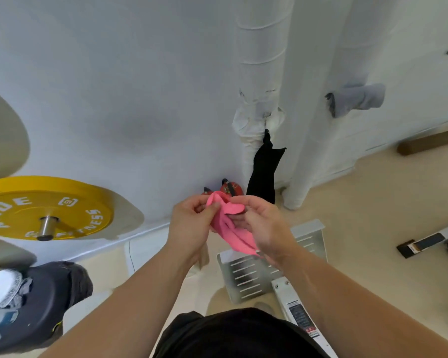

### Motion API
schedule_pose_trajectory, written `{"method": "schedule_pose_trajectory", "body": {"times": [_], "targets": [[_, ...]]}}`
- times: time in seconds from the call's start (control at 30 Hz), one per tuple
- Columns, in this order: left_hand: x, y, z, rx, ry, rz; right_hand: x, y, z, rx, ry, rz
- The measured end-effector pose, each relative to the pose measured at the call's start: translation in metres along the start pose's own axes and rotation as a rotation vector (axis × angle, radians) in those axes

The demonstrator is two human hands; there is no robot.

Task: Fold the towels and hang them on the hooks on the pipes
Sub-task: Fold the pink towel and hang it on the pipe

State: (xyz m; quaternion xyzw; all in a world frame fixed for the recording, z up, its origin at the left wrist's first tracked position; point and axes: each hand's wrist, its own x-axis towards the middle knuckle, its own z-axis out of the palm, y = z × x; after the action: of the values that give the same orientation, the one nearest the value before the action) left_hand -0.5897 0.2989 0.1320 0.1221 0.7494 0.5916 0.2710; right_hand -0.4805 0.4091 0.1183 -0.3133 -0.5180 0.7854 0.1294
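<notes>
A pink towel (230,223) is bunched between both hands in front of me. My left hand (192,223) pinches its upper left edge, and my right hand (264,223) grips its right side with curled fingers. Ahead stands a white wrapped pipe (261,60) with a black towel (264,171) hanging from a hook at its joint. A second white pipe (321,73) to the right carries a grey towel (357,99) on its hook.
A yellow weight plate (36,210) on a bar sticks out at the left, with a dark plate (44,301) below it. Two red kettlebells (230,188) sit at the wall base. A white metal footplate (264,264) lies on the beige floor, a brown roller (429,142) at the right.
</notes>
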Motion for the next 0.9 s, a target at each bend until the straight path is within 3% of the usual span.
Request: {"method": "schedule_pose_trajectory", "body": {"times": [0.1, 0.3, 0.7, 0.9], "targets": [[0.000, 0.003, 0.004, 0.082, 0.005, 0.060, 0.007, -0.001, -0.005, -0.221, -0.011, -0.123], [0.005, 0.013, 0.004, 0.244, -0.245, 0.051, 0.014, -0.012, -0.007, -0.582, 0.066, -0.377], [0.011, 0.025, -0.018, 0.079, -0.456, 0.045, 0.019, -0.011, 0.008, -0.526, 0.221, -0.510], [0.014, 0.029, -0.029, 0.254, -0.432, 0.172, 0.022, -0.010, 0.013, -0.600, 0.186, -0.552]]}}
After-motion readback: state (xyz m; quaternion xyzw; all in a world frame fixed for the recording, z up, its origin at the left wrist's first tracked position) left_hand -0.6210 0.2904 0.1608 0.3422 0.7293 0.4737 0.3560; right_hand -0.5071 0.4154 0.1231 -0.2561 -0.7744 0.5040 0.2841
